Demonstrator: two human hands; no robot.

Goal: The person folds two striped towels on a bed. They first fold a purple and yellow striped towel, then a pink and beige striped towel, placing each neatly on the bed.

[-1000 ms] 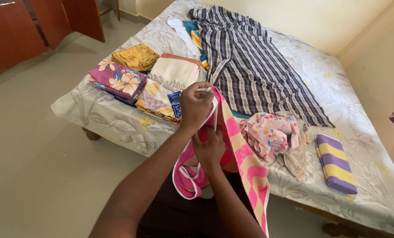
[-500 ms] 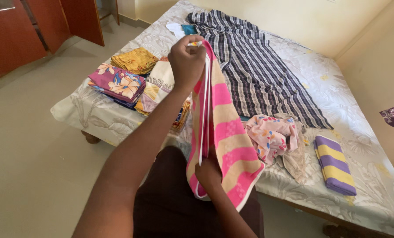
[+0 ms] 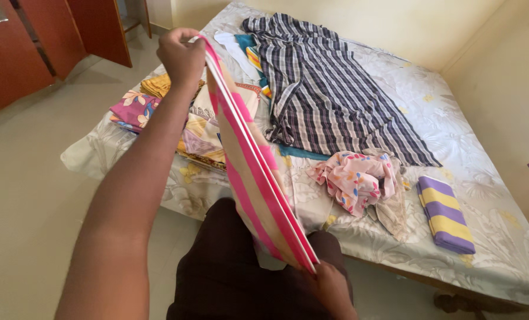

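White floral sheet covers the bed, which fills most of the view in a room with pale yellow walls, a cream tiled floor and reddish-brown cupboard doors at the far left. Spread flat across the mattress lies a big dark checked cloth, opened out wide. Along the near left edge sits a pile of folded printed clothes, stacked neatly, it seems, to keep finished pieces together. Nearer the middle there's a crumpled pink spotted garment, loose and unfolded, and beside it a folded purple and yellow striped cloth on its own. Now the action: a pink and beige striped towel is stretched taut, edge-on, in front of the bed. The left hand is raised high, fingers closed tight on its top end; the right hand is low by the lap, pinching the bottom corner, so the layers hang straight and aligned.
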